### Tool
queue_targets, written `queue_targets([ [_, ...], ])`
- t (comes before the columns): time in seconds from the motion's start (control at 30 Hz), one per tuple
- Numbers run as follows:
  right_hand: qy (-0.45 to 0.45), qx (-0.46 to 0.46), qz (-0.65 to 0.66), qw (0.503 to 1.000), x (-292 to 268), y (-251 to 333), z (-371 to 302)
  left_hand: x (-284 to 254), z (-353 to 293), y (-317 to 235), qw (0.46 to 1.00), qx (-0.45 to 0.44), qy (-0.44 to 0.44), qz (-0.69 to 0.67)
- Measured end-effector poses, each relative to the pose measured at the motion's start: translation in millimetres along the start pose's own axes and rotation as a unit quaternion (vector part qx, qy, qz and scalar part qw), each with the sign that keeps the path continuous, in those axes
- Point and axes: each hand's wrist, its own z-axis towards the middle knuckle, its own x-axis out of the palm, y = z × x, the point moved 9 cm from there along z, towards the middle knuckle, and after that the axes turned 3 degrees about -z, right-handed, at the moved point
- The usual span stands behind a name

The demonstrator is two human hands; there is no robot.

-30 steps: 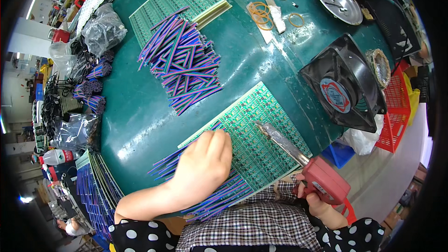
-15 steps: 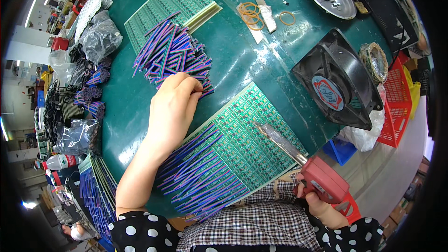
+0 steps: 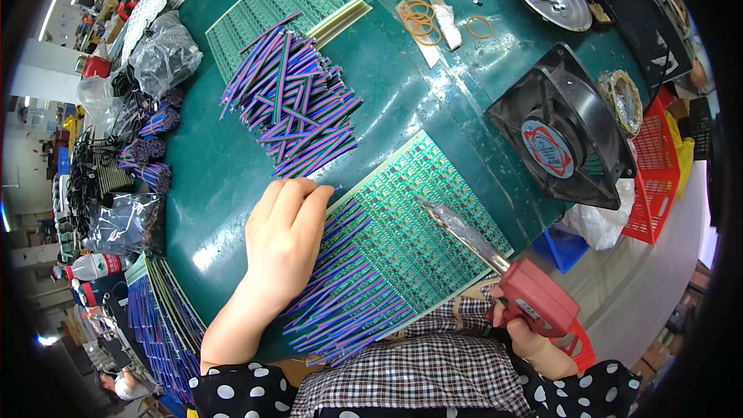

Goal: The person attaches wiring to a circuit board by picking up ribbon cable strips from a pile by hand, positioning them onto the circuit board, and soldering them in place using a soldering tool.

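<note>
Left hand (image 3: 285, 236) has moved from the wire heap (image 3: 298, 104) to the left edge of the circuit-board panel (image 3: 441, 224).
Narrow pinch, apparently on one wire (image 3: 337, 189), so pickup seems done; heap beyond the panel, right hand (image 3: 528, 334) gripping a soldering gun (image 3: 539, 299) right of it.

Black sleeves (image 3: 246, 393) with white dots flank a checked apron (image 3: 410, 378).
</note>
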Motion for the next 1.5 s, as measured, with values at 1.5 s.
queue_targets([
  [1.5,0.123,-0.262,-0.357,0.888,40.5,48.3,8.0,29.1,-29.9,-54.9,0.983,0.158,0.028,0.090],
])
